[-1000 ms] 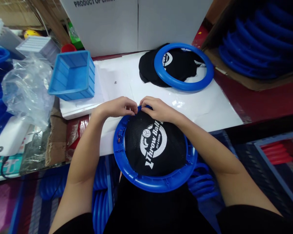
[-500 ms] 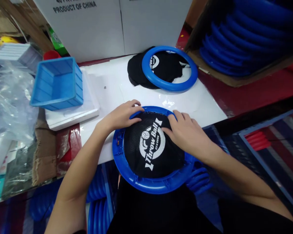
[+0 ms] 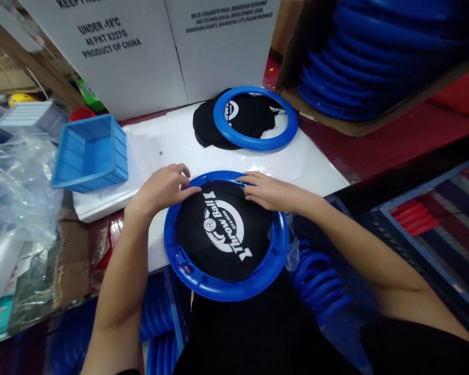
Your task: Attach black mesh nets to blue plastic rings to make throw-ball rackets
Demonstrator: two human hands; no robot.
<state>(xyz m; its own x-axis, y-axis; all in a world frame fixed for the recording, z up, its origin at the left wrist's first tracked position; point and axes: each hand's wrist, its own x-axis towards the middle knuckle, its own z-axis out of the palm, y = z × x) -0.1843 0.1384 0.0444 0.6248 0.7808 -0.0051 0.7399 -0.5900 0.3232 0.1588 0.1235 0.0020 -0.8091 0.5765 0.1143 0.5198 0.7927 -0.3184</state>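
Observation:
A blue plastic ring (image 3: 222,286) lies at the near edge of the white table (image 3: 320,172), with a black mesh net (image 3: 203,250) printed "Throw Ball" stretched across it. My left hand (image 3: 162,190) rests on the ring's far left rim, fingers curled and pressing the net's edge. My right hand (image 3: 268,191) lies on the far right rim, fingers extended flat along the net's edge. Farther back, a second blue ring (image 3: 254,140) lies over a pile of black nets (image 3: 207,127).
A blue plastic bin (image 3: 88,153) sits at the left on a white slab. Clear plastic bags (image 3: 15,182) lie at far left. White cartons (image 3: 148,47) stand behind. A box of stacked blue rings (image 3: 359,62) is at right; more rings (image 3: 320,291) below.
The ring with its net has been turned anticlockwise, so the logo now reads the other way. Both hands shifted along the far rim, and the view tilted up a little.

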